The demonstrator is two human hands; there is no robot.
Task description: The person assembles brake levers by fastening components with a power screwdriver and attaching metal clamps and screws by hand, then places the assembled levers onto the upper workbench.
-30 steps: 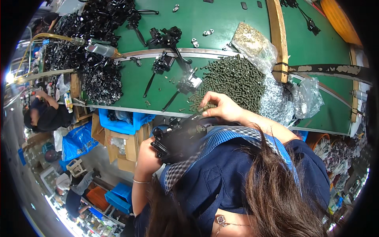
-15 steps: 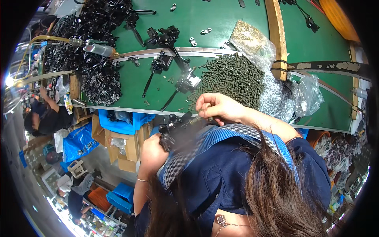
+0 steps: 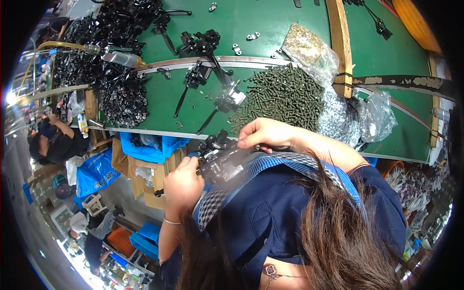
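Note:
My left hand is closed round a black lever assembly held in front of my apron, just off the table's near edge. Its lower part is smeared by motion, and a dark lever end pokes out beyond my left hand. At the assembly's right side my right hand has thumb and forefinger pinched together. A small dark end shows beneath those fingers; what they pinch is too small to name. Straight ahead lies a heap of dark bolts. More lever assemblies lie left of it, one with a silver clamp.
Black parts are heaped at the left, under a hanging air driver. A wooden post and plastic bags stand right of the bolts. Small metal clamps lie farther back. A blue crate sits below the table edge.
The lever assembly has turned in my left hand, its top now nearer the table edge. My left hand has rolled with it; my right hand has shifted slightly toward me.

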